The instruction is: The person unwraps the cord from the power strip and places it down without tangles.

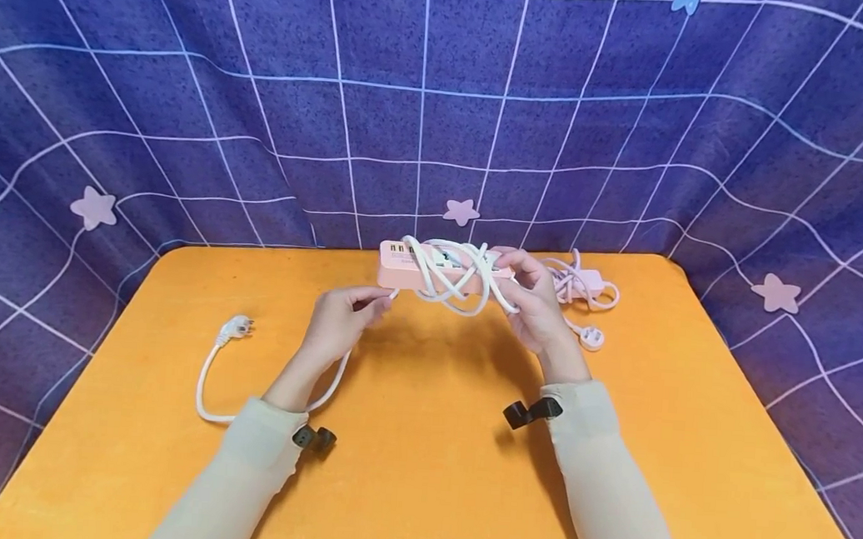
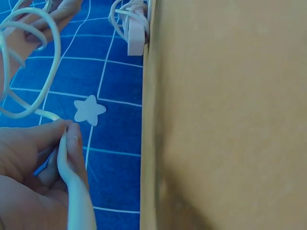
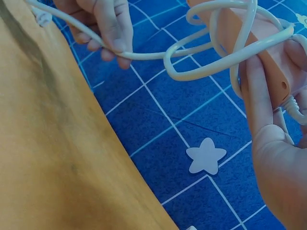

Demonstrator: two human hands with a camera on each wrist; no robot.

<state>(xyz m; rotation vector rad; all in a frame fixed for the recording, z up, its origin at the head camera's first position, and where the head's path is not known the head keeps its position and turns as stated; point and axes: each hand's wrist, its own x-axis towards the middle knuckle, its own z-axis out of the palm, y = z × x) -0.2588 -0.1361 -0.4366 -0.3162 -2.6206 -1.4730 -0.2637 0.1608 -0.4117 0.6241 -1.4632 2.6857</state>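
Observation:
A pink power strip [image 1: 393,277] with white cord [image 3: 216,67] wound loosely around it is held up above the table's far part. My right hand [image 1: 537,306] grips its right end, fingers and thumb on either side. To the left, my left hand [image 1: 339,320] pinches the free run of the cord between thumb and fingertips, plain in the left wrist view, where the cord [image 2: 79,201] passes down out of the hand. From there the cord curves over the table to a white plug [image 1: 234,329] lying at the left. Part of the strip is hidden by the loops.
A second bundle, a pale pink block with wound cord [image 1: 587,284], lies at the back right of the orange table [image 1: 417,469], with a round-headed plug [image 1: 591,338] in front. A blue gridded curtain [image 1: 442,120] with star shapes stands behind the table.

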